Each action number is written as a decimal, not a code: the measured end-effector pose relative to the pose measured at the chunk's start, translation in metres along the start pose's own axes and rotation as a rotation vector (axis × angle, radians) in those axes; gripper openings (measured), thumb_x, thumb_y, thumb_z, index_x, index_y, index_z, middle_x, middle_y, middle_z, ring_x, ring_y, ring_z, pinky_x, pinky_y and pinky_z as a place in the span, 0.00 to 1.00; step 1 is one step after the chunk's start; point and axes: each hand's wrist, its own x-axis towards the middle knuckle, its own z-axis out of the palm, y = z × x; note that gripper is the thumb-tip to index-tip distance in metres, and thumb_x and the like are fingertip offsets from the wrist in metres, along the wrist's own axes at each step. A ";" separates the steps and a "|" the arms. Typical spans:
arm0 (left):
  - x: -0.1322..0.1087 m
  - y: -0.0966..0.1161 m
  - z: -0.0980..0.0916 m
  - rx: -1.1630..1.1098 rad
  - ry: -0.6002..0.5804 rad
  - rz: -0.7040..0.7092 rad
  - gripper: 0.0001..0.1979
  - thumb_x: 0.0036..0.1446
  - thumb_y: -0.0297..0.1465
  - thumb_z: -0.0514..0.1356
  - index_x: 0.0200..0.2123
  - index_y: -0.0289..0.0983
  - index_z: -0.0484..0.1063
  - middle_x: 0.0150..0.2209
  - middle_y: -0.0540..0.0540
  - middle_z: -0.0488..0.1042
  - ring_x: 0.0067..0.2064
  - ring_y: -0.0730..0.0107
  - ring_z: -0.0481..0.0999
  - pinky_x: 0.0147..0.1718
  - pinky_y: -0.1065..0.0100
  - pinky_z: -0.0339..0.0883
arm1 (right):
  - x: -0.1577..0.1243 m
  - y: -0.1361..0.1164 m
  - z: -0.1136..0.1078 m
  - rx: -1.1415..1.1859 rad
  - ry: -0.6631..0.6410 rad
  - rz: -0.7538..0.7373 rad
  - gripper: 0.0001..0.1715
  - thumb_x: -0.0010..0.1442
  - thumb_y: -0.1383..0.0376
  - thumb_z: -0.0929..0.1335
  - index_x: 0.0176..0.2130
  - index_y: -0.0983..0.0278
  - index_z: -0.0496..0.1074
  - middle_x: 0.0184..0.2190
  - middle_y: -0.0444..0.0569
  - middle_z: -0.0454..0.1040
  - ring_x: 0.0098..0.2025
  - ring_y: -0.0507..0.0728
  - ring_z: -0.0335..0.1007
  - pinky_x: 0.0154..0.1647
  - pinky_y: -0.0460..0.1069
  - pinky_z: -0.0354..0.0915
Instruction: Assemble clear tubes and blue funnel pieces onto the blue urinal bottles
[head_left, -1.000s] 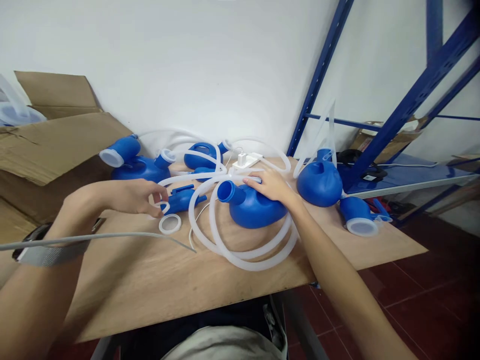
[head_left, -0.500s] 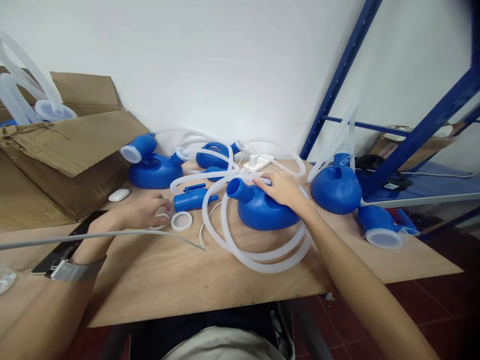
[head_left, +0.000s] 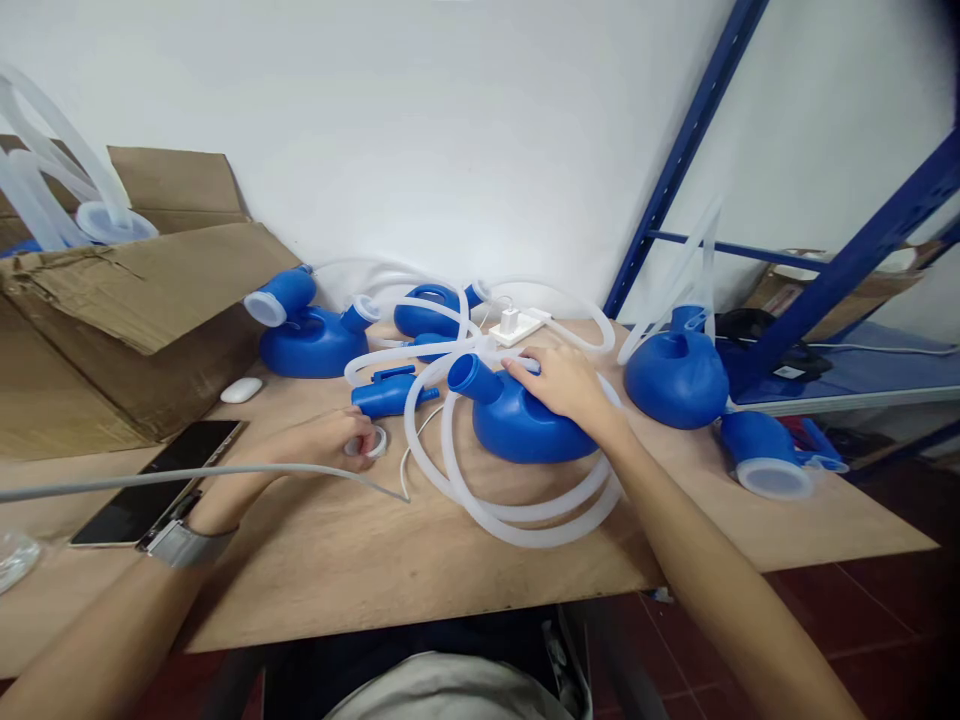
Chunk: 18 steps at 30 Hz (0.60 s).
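My right hand is wrapped over the top of a blue bottle, whose open neck points up and left. A clear hose loops around the bottle on the table. My left hand has its fingers closed at a white ring cap, partly hidden by the fingers. Just behind that hand lies a blue connector piece. A thin grey cable crosses in front of my left wrist.
A cardboard box stands at the left. A phone and white case lie beside it. More blue bottles are behind; another bottle stands right, near blue shelving. A power strip sits at the wall.
My left hand has moved right, from left of the ring cap onto it, uncovering more of the phone. My right hand stays on the bottle, which has tilted or shifted slightly left.
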 end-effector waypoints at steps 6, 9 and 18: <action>0.005 0.005 -0.008 -0.107 0.041 -0.079 0.15 0.61 0.44 0.58 0.34 0.39 0.75 0.34 0.46 0.77 0.34 0.64 0.73 0.33 0.66 0.63 | -0.005 0.000 -0.001 -0.003 0.004 -0.007 0.31 0.72 0.45 0.62 0.50 0.63 0.82 0.46 0.57 0.84 0.49 0.68 0.79 0.46 0.55 0.66; 0.004 0.010 -0.013 -0.209 0.165 -0.081 0.20 0.61 0.49 0.58 0.35 0.39 0.77 0.34 0.46 0.79 0.36 0.61 0.75 0.34 0.66 0.65 | -0.007 0.001 0.000 0.006 0.016 -0.017 0.30 0.72 0.45 0.62 0.49 0.63 0.83 0.46 0.57 0.84 0.49 0.69 0.79 0.45 0.55 0.66; 0.021 0.065 -0.041 -0.599 0.418 -0.054 0.21 0.58 0.50 0.65 0.38 0.37 0.81 0.35 0.45 0.82 0.33 0.64 0.77 0.32 0.66 0.74 | -0.011 0.002 -0.001 0.004 0.017 -0.006 0.30 0.71 0.44 0.63 0.50 0.61 0.83 0.46 0.57 0.84 0.49 0.70 0.79 0.45 0.55 0.67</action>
